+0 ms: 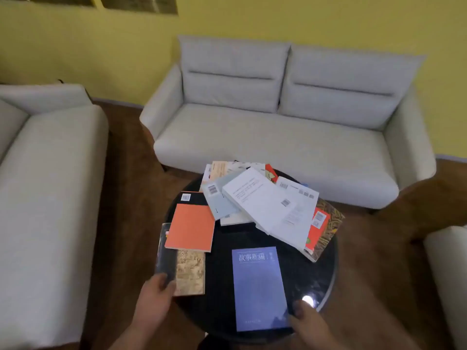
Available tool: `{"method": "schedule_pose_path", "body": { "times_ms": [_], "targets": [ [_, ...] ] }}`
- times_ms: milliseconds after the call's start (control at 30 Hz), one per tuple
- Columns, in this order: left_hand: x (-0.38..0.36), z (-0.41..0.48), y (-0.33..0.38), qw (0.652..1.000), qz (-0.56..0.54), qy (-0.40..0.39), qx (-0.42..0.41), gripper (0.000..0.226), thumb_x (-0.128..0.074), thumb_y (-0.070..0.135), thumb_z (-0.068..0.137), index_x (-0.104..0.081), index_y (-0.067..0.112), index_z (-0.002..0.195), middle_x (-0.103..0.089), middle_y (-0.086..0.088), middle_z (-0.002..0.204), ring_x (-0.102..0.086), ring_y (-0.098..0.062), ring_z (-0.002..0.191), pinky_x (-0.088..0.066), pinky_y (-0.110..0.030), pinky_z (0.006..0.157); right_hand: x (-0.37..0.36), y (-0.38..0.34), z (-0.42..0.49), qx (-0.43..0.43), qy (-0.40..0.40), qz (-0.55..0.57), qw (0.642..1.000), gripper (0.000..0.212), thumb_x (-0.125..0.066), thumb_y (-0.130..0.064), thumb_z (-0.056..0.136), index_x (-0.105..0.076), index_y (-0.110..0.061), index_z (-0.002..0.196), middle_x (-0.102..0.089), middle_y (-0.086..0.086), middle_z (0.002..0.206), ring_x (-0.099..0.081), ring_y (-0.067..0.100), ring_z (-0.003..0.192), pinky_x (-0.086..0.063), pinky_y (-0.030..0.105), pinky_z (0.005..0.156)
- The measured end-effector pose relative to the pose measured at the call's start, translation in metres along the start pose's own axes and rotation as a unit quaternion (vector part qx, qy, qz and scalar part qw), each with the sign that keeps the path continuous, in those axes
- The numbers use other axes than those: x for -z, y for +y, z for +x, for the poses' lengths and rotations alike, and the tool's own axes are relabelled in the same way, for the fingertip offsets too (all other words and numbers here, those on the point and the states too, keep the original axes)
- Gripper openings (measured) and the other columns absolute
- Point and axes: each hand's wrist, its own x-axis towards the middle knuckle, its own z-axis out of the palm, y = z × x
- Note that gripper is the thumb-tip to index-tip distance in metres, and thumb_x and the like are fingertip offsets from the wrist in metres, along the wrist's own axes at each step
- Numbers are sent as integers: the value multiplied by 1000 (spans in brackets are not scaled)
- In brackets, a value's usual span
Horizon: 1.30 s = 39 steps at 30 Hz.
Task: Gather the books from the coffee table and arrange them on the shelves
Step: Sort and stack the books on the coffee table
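**Both hands at the near rim, one book each**

Round black table (252, 236), seen from above. Shelves not in view.

- Left hand (155, 294): thumb lies over the near end of a dark book (164, 253) and pinches it; fingers beneath are hidden. The book sits at the table's left edge, its long axis running straight away from the hand. Its left side looks raised.
- Just right of it, touching, lies a tan patterned book (190, 271). An orange book (190, 227) lies across the far ends of both.
- Right hand (309, 322): fingertips are at the near right corner of a blue book (257, 286). Cannot tell whether they grip the corner or only touch it.
- Blue book lies flat and alone on the near half of the table. Its long axis points away from the person, and it lies up and left of the right hand.
- Far half: a loose heap of books (265, 203), overlapping at odd angles, well apart from both hands.
- Grey sofa (278, 137) beyond the table.

Judgement: gathering has barely begun. The dark book should not lift free until it slides out from under the orange one.
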Motion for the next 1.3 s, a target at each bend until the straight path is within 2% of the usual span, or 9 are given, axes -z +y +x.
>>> {"method": "schedule_pose_path", "body": {
  "times_ms": [233,333,467,600,867,1000,1133,1233,1300],
  "targets": [
    [9,105,49,1000,20,1,14,6,-63,26,93,-61,23,89,-68,-1,91,-66,-26,89,-53,-44,82,-41,-48,31,-103,20,-5,994,66,-69,-56,89,-47,-14,135,-53,11,135,-57,29,120,-48,37,96],
    [3,130,62,997,70,-40,21,15,-68,41,90,-62,27,87,-67,3,89,-68,-27,92,-53,-37,77,-46,-55,34,-137,37,-5,990,71,-72,-56,85,-45,-15,136,-52,11,132,-57,31,119,-48,40,99],
    [-4,141,69,980,173,-33,97,58,-74,45,80,-55,15,126,-61,-15,120,-61,-35,107,-52,-42,86,-52,-52,38,-155,63,-9,986,70,-75,-52,82,-44,-16,134,-56,10,129,-59,30,117,-51,41,99],
    [-3,143,70,983,25,-79,161,64,-83,23,78,-51,11,133,-62,-16,127,-60,-36,116,-50,-52,102,-48,-54,44,-159,44,38,986,63,-76,-41,83,-49,-9,130,-58,4,111,-60,22,95,-53,34,77],
    [12,108,75,945,-208,-152,203,45,-67,-5,89,-51,13,128,-63,-15,123,-62,-36,112,-52,-54,98,-43,-56,41,-152,35,7,988,54,-75,-46,79,-58,-17,121,-57,11,124,-62,30,110,-56,38,92],
    [21,66,51,940,-217,-170,201,43,-64,-4,91,-52,17,127,-65,-14,121,-62,-36,113,-53,-56,96,-51,-47,31,-158,21,22,987,52,-70,-44,83,-60,-19,127,-60,12,128,-60,30,114,-52,34,92],
    [19,23,23,939,-194,-198,204,41,-64,-4,91,-51,17,125,-64,-14,118,-63,-32,106,-58,-43,72,-63,-21,20,-169,19,125,977,53,-78,-30,84,-59,-11,130,-62,10,122,-60,25,101,-46,26,71],
    [6,0,11,935,-155,-237,212,45,-68,1,91,-48,17,128,-63,-13,120,-62,-32,108,-59,-43,77,-65,-3,13,-163,31,190,968,50,-84,-20,81,-63,-7,124,-68,12,120,-65,28,101,-52,31,77],
    [-4,-13,9,928,-159,-260,217,44,-67,3,92,-47,19,128,-63,-11,122,-62,-31,109,-60,-39,75,-60,3,9,-160,50,195,966,45,-85,-21,80,-64,-8,118,-70,7,107,-67,22,88,-50,28,64]
  ]
}}
